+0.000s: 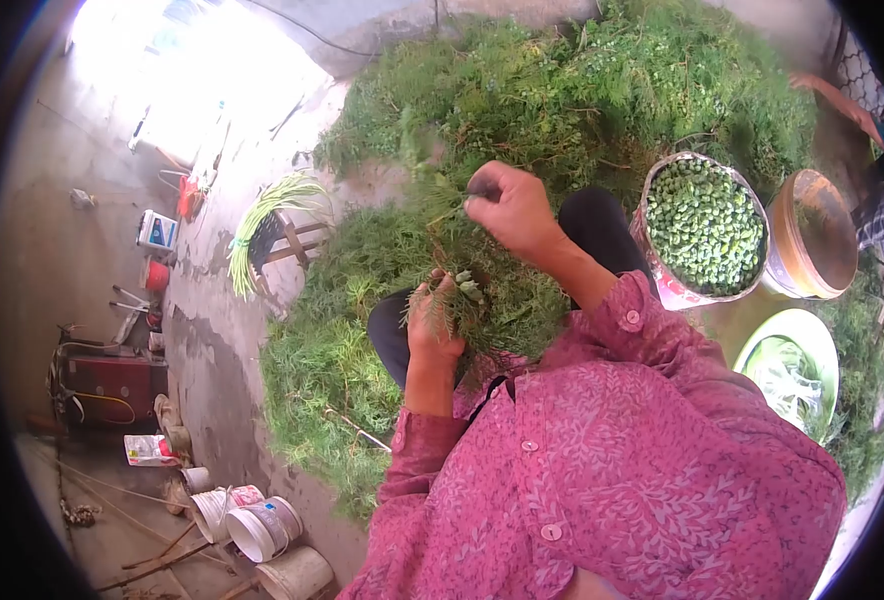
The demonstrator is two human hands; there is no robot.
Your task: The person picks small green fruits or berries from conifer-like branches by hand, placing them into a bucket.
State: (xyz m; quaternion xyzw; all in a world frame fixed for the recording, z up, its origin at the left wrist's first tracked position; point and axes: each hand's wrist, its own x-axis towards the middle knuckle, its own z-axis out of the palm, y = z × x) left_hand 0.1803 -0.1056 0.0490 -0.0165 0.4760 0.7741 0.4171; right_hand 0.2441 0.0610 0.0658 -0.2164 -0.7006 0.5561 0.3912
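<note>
My left hand [436,325] is closed around a green conifer sprig [467,295] with feathery leaves, held low over my lap. Just above and to the right of it, my right hand [517,208] has thumb and fingertips pinched together; whatever is between them is too small or blurred to name. Loose cut greenery [507,325] lies across my lap between my dark-trousered knees. To the right of my right hand stands a bucket [652,265] filled with small green cones or berries [707,225].
Heaped conifer branches [582,90] surround me. At right are a brown-rimmed bucket [784,240], a pale green basin [830,365] holding clear plastic, and another person's arm [847,108]. At left are a small stool [297,240] with long green stalks [252,235] and several white buckets [252,535].
</note>
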